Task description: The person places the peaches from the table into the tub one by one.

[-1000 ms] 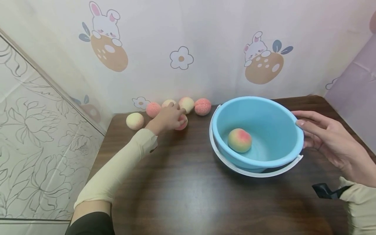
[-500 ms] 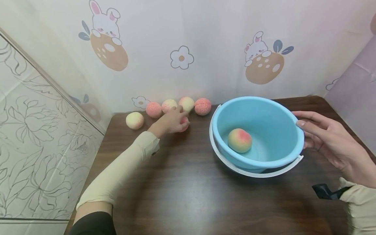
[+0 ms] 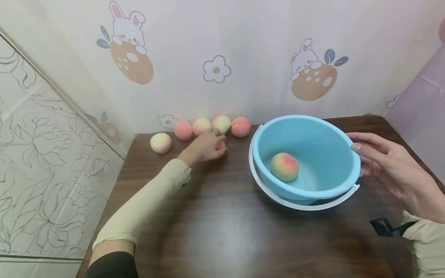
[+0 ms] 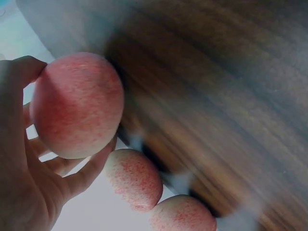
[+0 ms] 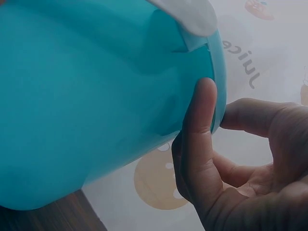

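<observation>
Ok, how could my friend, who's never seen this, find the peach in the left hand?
On the brown table, find the big blue bucket, then look left to the row of four peaches along the rabbit-print backdrop. Just in front of that row, the left hand grips your peach. It looks mostly pink up close, and it's the only peach that a hand is holding.

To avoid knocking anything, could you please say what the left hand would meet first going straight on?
The left hand, holding a pink peach, would probably first meet the pale peach second from right in the back row, though depth is unclear.
</observation>
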The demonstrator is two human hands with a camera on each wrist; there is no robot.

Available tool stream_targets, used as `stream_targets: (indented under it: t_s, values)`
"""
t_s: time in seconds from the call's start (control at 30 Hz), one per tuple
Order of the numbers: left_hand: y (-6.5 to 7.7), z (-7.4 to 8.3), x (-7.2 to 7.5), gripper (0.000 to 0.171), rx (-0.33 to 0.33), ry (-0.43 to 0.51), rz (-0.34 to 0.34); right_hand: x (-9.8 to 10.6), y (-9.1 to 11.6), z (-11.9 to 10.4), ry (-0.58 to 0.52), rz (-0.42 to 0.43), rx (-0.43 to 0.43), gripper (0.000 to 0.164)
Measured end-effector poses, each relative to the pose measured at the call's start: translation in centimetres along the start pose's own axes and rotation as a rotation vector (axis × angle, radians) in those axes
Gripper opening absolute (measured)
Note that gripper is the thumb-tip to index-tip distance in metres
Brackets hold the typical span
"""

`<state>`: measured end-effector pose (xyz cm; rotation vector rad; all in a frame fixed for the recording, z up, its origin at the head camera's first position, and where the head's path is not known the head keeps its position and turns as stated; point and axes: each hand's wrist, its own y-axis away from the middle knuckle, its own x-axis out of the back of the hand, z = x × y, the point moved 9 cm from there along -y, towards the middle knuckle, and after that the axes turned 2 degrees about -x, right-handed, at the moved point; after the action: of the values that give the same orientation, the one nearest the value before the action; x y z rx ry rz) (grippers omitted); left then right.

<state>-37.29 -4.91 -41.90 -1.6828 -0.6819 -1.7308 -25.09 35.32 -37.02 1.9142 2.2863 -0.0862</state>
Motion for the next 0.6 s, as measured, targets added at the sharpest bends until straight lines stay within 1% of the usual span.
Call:
stream_targets:
  t_s: [0.17,0.33,0.47,0.6]
  values:
    - [-0.1,0.4,-0.2,0.027,-0.012,-0.057,0.028,0.1,0.2,0.2,-0.012,-0.005,0.008,0.042]
    - [-0.2,1.0,-0.1,0.031,-0.032,-0.116,0.040,0.0,0.3,0.2,-0.023,-0.010,0.005,0.042]
    - [-0.2,1.2,-0.1,0.034,-0.039,-0.160,0.032,-0.2,0.2,0.1,-0.012,-0.005,-0.004,0.041]
    - [-0.1,1.2,0.1,0.033,-0.028,-0.188,0.023,-0.4,0.0,-0.1,-0.001,0.005,-0.014,0.041]
